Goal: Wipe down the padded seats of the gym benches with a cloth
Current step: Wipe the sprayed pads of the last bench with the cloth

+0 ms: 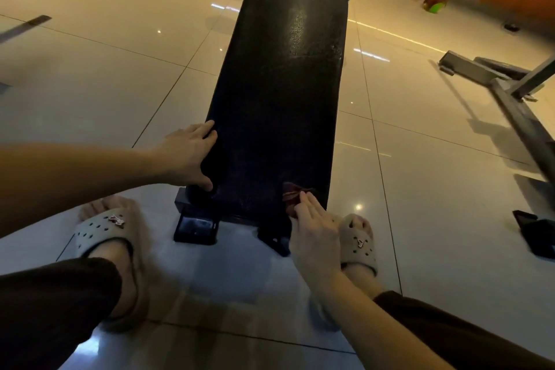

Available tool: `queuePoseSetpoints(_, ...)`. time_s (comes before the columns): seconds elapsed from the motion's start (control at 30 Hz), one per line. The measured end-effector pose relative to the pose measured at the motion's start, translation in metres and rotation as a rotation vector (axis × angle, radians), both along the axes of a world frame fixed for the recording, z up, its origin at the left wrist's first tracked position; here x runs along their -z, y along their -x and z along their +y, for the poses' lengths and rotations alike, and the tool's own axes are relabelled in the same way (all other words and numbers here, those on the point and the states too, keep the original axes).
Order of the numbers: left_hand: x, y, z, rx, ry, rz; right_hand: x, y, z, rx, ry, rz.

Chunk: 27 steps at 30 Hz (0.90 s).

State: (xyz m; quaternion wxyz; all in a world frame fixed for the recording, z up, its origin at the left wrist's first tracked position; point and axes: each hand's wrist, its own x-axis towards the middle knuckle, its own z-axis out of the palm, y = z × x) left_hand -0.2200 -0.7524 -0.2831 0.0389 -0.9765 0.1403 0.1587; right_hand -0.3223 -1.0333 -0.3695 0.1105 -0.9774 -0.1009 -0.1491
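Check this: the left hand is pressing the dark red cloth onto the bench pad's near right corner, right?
No. The head view shows the right hand, not the left hand, pressing the dark red cloth onto the bench pad's near right corner.

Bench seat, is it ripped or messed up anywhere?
The black padded seat shows faint scratch lines across its middle and a rough, scuffed patch by its right edge, so it looks worn. No open tear shows. The dark red cloth under the right hand hides the near right corner.
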Motion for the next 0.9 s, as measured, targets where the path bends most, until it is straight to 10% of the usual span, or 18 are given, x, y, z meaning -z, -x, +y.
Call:
queuePoseSetpoints(0.33, -0.006, -0.007, 0.013, 0.113, -0.114, 0.016, -0.008, -0.002, 0.124, -0.650, -0.042, 0.160)
queuePoseSetpoints(0.67, -0.001, -0.005, 0.019, 0.122, -0.091, 0.001, -0.032, -0.046, -0.011, 0.080, -0.210, 0.032)
queuePoseSetpoints(0.9, -0.008, -0.005, 0.014, 0.141, -0.149, -0.019, -0.038, -0.031, 0.093, -0.441, -0.221, 0.249)
